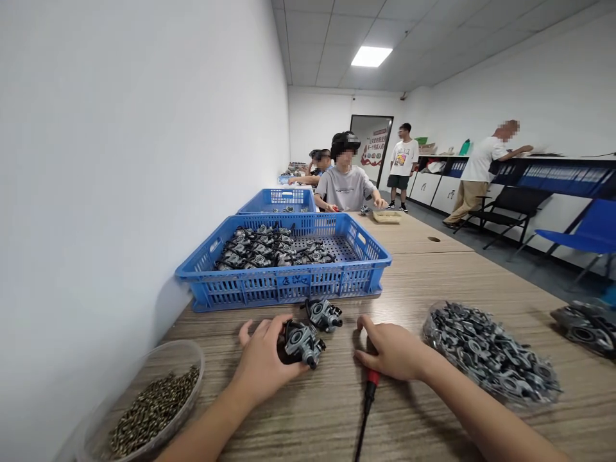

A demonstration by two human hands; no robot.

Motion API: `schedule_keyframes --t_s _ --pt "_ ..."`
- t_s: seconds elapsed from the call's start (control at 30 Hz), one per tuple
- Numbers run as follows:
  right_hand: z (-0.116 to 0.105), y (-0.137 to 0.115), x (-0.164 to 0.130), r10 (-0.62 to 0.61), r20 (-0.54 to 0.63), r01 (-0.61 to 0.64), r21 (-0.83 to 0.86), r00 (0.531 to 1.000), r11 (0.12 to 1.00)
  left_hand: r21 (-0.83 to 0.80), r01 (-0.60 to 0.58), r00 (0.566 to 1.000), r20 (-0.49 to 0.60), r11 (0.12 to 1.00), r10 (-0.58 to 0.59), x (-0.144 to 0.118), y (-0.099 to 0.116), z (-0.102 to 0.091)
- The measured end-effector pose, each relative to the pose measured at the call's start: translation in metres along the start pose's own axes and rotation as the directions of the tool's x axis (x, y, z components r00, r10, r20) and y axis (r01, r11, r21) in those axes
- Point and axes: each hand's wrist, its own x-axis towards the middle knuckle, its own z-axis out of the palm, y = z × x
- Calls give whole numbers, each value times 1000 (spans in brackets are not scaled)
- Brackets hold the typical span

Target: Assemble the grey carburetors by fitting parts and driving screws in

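My left hand (262,359) grips a dark grey metal carburetor (303,343) on the wooden table (423,276). A second carburetor (325,314) lies just beyond it, near the blue crate. My right hand (392,350) rests on the table, closed over a tool with a red handle (371,378) and a black cord that runs toward me.
A blue crate (289,282) with several carburetors stands ahead. A clear bowl of small brass screws (154,404) sits at left, a clear dish of grey metal parts (491,356) at right. Seated people work at farther crates; two people stand by counters and chairs at the right.
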Motion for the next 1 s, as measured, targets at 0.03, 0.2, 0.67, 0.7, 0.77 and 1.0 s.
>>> schedule_keyframes --t_s 0.03,0.2,0.67,0.7,0.77,1.0 --pt "0 -1 1 -2 -6 2 -4 1000 1000 6 -22 1000 8 1000 22 -1 2 -2" --pt "2 -4 2 0 -31 -1 -19 1000 1000 29 -93 996 -2 995 93 -9 13 -9" --pt "3 -16 3 8 -73 -10 -30 997 999 -42 21 1000 7 999 -21 4 -4 -4" --pt "3 -16 3 7 -73 -10 -29 997 1000 -59 15 1000 4 998 -15 5 -6 -6" --pt "3 -16 3 8 -74 -10 -26 997 1000 -97 -14 1000 4 995 14 7 -6 -10" --pt "5 -14 5 13 -87 -15 -17 996 1000 -202 -184 982 -2 962 188 -4 0 -6"
